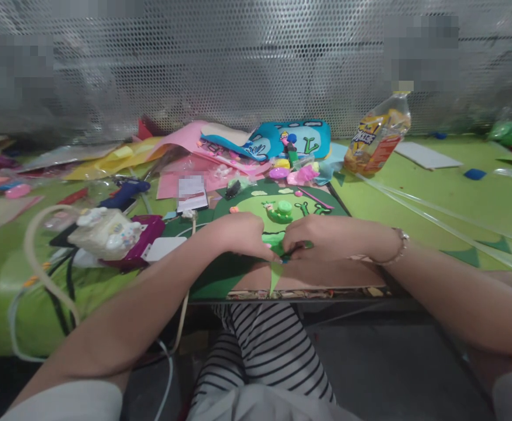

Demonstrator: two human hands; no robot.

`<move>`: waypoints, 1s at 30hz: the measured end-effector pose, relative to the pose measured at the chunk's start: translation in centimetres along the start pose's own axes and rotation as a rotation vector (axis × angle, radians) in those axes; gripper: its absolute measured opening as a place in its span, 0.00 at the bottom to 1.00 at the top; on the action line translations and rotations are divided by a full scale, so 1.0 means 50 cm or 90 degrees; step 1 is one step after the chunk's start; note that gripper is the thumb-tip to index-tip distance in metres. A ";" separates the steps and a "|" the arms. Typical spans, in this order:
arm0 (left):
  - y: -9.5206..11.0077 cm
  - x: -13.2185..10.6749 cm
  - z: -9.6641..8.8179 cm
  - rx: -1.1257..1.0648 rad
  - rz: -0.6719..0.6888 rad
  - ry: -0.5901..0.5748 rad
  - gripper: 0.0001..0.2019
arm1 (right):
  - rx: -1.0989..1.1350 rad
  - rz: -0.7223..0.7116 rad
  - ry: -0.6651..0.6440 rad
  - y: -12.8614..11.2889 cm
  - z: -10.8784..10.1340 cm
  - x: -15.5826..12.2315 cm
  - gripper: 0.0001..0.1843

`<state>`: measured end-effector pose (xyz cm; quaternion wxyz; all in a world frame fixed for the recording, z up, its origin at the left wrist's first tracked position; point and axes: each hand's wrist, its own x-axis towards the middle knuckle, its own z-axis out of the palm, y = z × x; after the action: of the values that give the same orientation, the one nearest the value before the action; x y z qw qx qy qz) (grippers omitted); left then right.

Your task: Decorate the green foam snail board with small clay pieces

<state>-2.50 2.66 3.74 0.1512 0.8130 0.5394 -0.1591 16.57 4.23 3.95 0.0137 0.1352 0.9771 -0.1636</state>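
My left hand (241, 235) and my right hand (312, 235) meet at the near edge of a dark green craft board (220, 275), both with fingers pinched on a small bright green clay piece (277, 244). Just beyond my hands a light green patch holds a small green clay figure (281, 211). A bracelet circles my right wrist. Most of the clay piece is hidden by my fingers.
A clear plastic bottle with an orange label (377, 139) lies at the right. Pink and yellow sheets (174, 146) and a blue craft picture (282, 139) lie behind. At the left sit a blue glue gun (126, 192), a phone (192, 194), a white pouch (106, 233) and cables. A perforated metal wall stands at the back.
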 end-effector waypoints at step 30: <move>0.006 0.002 0.003 0.010 -0.027 0.039 0.36 | 0.042 0.024 -0.006 0.001 -0.006 -0.003 0.08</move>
<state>-2.21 2.58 3.59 0.1252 0.8072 0.5593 -0.1413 16.73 4.31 4.23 0.0170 0.1532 0.9684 -0.1958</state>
